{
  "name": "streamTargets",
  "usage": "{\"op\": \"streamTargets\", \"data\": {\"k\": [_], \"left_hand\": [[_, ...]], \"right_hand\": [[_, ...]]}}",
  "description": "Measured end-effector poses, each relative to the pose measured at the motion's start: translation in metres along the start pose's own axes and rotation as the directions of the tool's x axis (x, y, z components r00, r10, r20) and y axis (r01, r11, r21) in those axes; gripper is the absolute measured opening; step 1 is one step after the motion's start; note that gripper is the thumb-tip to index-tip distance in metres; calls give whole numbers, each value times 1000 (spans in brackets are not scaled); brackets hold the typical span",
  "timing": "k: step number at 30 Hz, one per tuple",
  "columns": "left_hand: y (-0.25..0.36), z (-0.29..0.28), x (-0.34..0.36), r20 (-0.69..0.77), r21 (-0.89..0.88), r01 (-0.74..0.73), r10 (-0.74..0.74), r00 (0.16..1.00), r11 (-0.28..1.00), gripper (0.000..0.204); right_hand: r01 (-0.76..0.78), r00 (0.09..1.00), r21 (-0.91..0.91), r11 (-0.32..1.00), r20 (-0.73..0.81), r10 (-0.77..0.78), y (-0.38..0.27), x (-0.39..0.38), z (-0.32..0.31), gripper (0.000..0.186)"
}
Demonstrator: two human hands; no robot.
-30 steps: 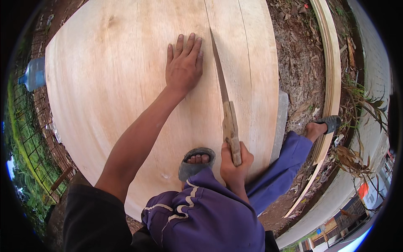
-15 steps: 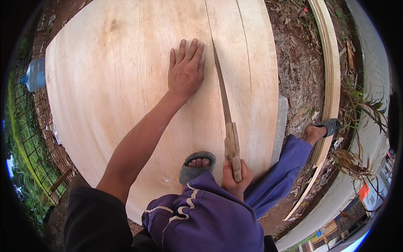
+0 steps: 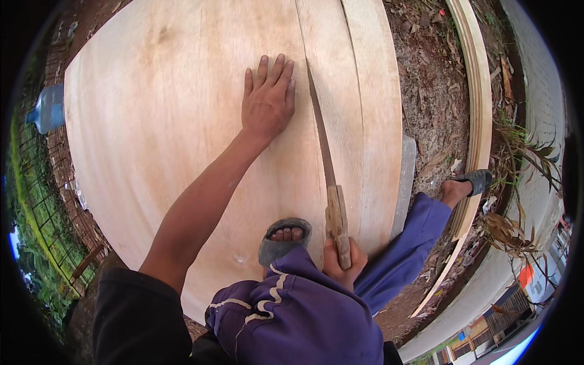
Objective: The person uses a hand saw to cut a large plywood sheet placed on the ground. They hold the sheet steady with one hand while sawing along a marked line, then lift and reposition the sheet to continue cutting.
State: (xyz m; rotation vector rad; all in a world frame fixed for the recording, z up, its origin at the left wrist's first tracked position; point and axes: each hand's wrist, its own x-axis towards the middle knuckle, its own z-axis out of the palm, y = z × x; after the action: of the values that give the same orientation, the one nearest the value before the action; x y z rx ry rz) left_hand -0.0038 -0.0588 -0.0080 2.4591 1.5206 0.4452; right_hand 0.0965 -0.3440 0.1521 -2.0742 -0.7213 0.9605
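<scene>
Under me lies a pale plywood sheet (image 3: 152, 109), with two long lines running down its right part. My left hand (image 3: 266, 103) rests flat on it, fingers apart, left of the inner line. My right hand (image 3: 345, 261) grips the wooden handle of a hand saw (image 3: 336, 216) at the bottom; the long blade points away from me along the inner line, its far part sunk in the sheet. My sandalled foot (image 3: 283, 237) is on the sheet just left of my right hand.
A blue water jug (image 3: 47, 108) and mesh fence flank the left. At right are a grey slab (image 3: 406, 170) under the sheet, long boards (image 3: 477, 91) on leafy dirt, my other sandalled foot (image 3: 468, 182), plants and a concrete wall (image 3: 535, 73).
My right hand and the saw have slid back toward me, mostly in the first half second. My left hand shifted slightly. The outer line's far end now looks wider.
</scene>
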Motion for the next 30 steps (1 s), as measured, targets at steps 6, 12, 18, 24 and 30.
{"op": "streamTargets", "data": {"k": [6, 12, 18, 24, 30], "left_hand": [[3, 3, -1, 12, 47, -14, 14, 1000, 999, 44], [1, -2, -2, 7, 30, 4, -4, 1000, 1000, 45], [5, 0, 0, -4, 17, -22, 22, 1000, 1000, 45], [1, 1, -1, 4, 38, -24, 24, 1000, 999, 45], [1, 0, -3, -6, 28, -13, 13, 1000, 1000, 45]], "right_hand": [[-85, 996, 237, 968, 10, 85, -5, 16, 23, 21], [-127, 992, 237, 963, 33, 122, -17, 60, 42, 35], [-166, 982, 61, 984, -77, 170, -4, -37, -15, 23], [-131, 991, 218, 967, 42, 124, -21, 88, 56, 26], [-42, 999, 3, 999, 6, 42, -5, -25, -19, 25]]}}
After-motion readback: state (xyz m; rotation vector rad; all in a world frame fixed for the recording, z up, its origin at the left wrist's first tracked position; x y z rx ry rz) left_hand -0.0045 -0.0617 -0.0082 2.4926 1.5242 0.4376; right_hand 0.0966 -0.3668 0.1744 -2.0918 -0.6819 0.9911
